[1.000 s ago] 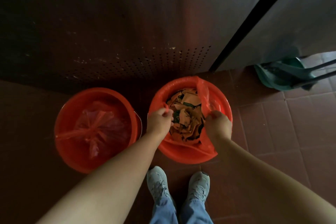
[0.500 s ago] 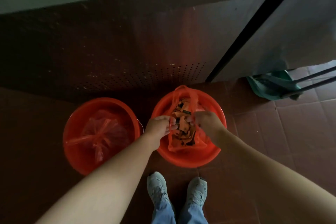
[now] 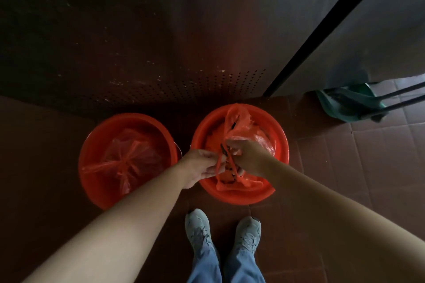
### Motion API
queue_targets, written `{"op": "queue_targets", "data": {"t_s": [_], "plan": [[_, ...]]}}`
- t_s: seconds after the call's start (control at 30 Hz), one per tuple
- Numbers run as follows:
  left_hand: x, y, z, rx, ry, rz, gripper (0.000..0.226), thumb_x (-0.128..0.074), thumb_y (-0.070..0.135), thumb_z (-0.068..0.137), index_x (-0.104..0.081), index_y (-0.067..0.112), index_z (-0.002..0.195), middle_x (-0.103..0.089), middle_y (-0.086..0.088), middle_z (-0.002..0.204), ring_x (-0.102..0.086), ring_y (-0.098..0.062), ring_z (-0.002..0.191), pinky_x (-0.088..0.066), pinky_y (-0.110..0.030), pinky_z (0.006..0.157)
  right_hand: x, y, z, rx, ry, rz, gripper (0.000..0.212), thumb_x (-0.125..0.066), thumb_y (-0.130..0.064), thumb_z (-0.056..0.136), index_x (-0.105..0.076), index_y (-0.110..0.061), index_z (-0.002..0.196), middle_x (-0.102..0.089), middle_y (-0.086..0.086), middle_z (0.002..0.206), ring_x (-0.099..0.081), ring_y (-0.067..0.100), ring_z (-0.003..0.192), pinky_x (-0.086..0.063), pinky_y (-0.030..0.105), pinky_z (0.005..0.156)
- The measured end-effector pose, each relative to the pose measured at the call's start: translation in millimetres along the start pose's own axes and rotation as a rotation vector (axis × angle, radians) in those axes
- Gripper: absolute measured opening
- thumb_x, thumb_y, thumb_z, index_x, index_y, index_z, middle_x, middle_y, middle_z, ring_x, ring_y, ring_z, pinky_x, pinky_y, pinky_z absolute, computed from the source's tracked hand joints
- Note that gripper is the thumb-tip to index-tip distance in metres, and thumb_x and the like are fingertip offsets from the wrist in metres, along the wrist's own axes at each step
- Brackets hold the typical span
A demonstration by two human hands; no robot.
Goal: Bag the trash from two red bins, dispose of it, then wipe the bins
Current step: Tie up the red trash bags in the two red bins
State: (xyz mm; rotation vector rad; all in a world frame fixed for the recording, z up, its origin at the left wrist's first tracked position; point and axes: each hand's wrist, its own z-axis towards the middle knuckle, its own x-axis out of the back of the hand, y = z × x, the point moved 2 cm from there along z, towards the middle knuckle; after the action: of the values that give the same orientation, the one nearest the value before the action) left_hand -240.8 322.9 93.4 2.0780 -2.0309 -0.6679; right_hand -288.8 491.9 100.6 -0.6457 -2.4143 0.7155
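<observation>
Left hand (image 3: 199,167): my fingers are curled round one twisted strip of the red bag, pinching it tight, just above the near side of the right bin.
Right hand (image 3: 249,158): fingers curled on the bag's other strip, close beside my left hand, with the strips crossing between the two.
Red bag (image 3: 238,119): sits inside the right bin. A loose loop of plastic stands up at the far side, and the mouth is gathered between my hands, with dark scraps showing there.
Right bin (image 3: 241,197): on the tiled floor (image 3: 345,167), just ahead of my shoes (image 3: 199,227).
Left bin (image 3: 90,174): just beside the right one, with a narrow gap of floor between.
Second bag (image 3: 128,158): lies inside the left bin, its top knotted.
Dustpan (image 3: 345,108): green, well off to the right.
</observation>
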Motion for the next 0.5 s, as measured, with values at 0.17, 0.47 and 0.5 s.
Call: {"op": "queue_targets", "data": {"t_s": [0.17, 0.47, 0.5], "plan": [[-4, -1, 1, 0.004, 0.063, 0.114, 0.019, -0.076, 0.029, 0.088, -0.073, 0.013, 0.096, -0.075, -0.006, 0.090, -0.073, -0.013, 0.075, -0.058, -0.023, 0.071, -11, 2, 8, -0.005, -0.045, -0.089, 0.047, -0.043, 0.002, 0.097, -0.067, -0.030, 0.121, -0.066, -0.014, 0.069, -0.064, 0.004, 0.046, -0.051, 0.020, 0.049], [-13, 6, 12, -0.050, 0.176, 0.208, 0.032, -0.079, 0.031, 0.086, -0.074, 0.005, 0.102, -0.073, -0.002, 0.089, -0.067, -0.008, 0.073, -0.054, -0.017, 0.055, -15, 10, 20, -0.040, 0.003, -0.096, 0.044, -0.042, 0.007, 0.092, -0.061, -0.028, 0.076, -0.065, 0.003, 0.059, -0.064, 0.011, 0.044, -0.052, 0.025, 0.045], [-14, 6, 13, -0.054, 0.174, 0.237, 0.032, -0.078, 0.030, 0.087, -0.074, 0.003, 0.104, -0.073, -0.006, 0.094, -0.067, -0.013, 0.081, -0.055, -0.019, 0.060, -14, 11, 19, -0.042, 0.002, -0.093, 0.041, -0.045, 0.005, 0.095, -0.062, -0.027, 0.075, -0.065, 0.004, 0.059, -0.064, 0.013, 0.046, -0.053, 0.026, 0.045]]}}
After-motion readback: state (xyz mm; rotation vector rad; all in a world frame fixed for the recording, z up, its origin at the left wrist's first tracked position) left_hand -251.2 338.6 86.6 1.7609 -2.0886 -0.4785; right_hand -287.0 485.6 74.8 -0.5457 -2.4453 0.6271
